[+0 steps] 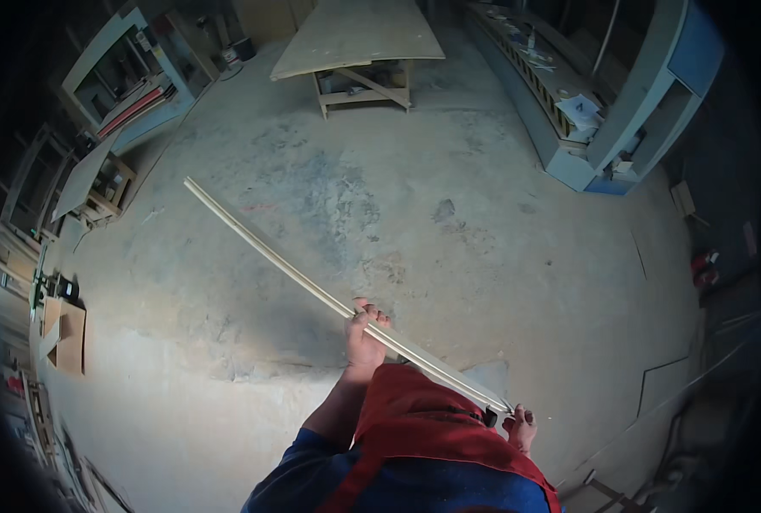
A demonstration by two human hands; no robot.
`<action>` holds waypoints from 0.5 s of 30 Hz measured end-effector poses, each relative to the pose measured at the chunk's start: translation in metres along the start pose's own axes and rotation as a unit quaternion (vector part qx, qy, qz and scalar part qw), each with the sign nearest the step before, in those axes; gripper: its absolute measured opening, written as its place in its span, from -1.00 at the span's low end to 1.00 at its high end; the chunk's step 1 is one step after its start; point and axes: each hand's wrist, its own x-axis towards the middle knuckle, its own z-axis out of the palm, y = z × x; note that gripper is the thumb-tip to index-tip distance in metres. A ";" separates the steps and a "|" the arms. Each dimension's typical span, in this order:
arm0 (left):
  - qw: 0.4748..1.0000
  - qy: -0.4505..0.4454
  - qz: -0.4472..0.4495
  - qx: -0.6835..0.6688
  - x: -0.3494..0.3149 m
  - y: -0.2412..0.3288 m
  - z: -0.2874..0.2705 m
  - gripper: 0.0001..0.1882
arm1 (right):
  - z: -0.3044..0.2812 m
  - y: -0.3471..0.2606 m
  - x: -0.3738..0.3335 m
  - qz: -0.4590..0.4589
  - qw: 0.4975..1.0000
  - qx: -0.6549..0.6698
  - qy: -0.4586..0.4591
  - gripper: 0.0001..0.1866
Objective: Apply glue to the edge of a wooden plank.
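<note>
Strip of pale wood (312, 288), long and slender, being held aslant in front of the red apron (432, 440), above the grey floor (474, 265). Crossing close to the apron's forward edge; touching or just clearing the cloth, cannot tell. Being gripped near mid-length by the left hand (366, 335), just beyond the apron's forward left part, with fingers closing around the wood. Presumably bearing most of the weight there, for balance. Being met at the near end by the right hand (522, 421), just beside the apron's right edge, with fingers curling inward; pinching the end or merely resting against it, cannot tell. Probably serving there to steady the end and set the angle. Pointing, at the far end, forward and leftward away from the apron; at the near end, toward the apron's right side. Following, along the long axis, one slanting line from far left to near right, appearing slightly bowed, perhaps only through lens bending. Lying close to a small black object (490, 417) at the apron's right part, of unclear kind. Having, well beyond the apron, a wide wooden table (359, 34) for background.
</note>
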 end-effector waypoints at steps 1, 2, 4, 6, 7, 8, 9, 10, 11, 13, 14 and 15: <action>0.999 -0.022 -0.033 0.001 0.039 -0.007 0.024 -0.63 | 0.030 -0.029 0.008 -0.010 1.000 0.005 0.007 -0.78; 0.999 -0.034 -0.026 0.001 0.075 -0.014 0.049 -0.62 | 0.055 -0.060 0.018 -0.018 1.000 0.012 0.013 -0.78; 0.997 -0.063 -0.037 0.012 0.146 -0.024 0.094 -0.61 | 0.090 -0.113 0.052 -0.017 0.999 0.033 0.025 -0.79; 0.996 -0.081 -0.036 0.013 0.221 -0.046 0.137 -0.60 | 0.132 -0.155 0.089 -0.016 0.998 0.056 0.032 -0.79; 0.996 -0.087 -0.033 0.012 0.258 -0.060 0.154 -0.59 | 0.154 -0.175 0.112 -0.007 0.998 0.065 0.018 -0.77; 0.993 -0.103 -0.050 0.021 0.293 -0.072 0.165 -0.59 | 0.173 -0.192 0.138 0.001 0.998 0.070 0.002 -0.76; 0.995 -0.089 -0.043 0.017 0.330 -0.084 0.174 -0.59 | 0.191 -0.209 0.169 0.005 0.997 0.075 -0.019 -0.74; 0.997 -0.074 -0.034 0.014 0.365 -0.097 0.181 -0.58 | 0.210 -0.225 0.199 0.006 0.996 0.092 -0.010 -0.74; 0.995 -0.088 -0.040 0.021 0.401 -0.112 0.186 -0.58 | 0.232 -0.241 0.236 -0.014 0.997 0.072 -0.022 -0.74; 0.999 -0.029 -0.009 0.024 0.467 -0.136 0.196 -0.59 | 0.277 -0.279 0.301 -0.051 0.997 0.030 -0.048 -0.73; 0.999 -0.039 -0.011 0.032 0.500 -0.142 0.204 -0.59 | 0.302 -0.308 0.330 -0.048 0.997 0.043 -0.047 -0.73; 0.999 -0.018 0.006 0.049 0.532 -0.149 0.212 -0.59 | 0.324 -0.342 0.364 -0.045 0.996 0.013 -0.077 -0.69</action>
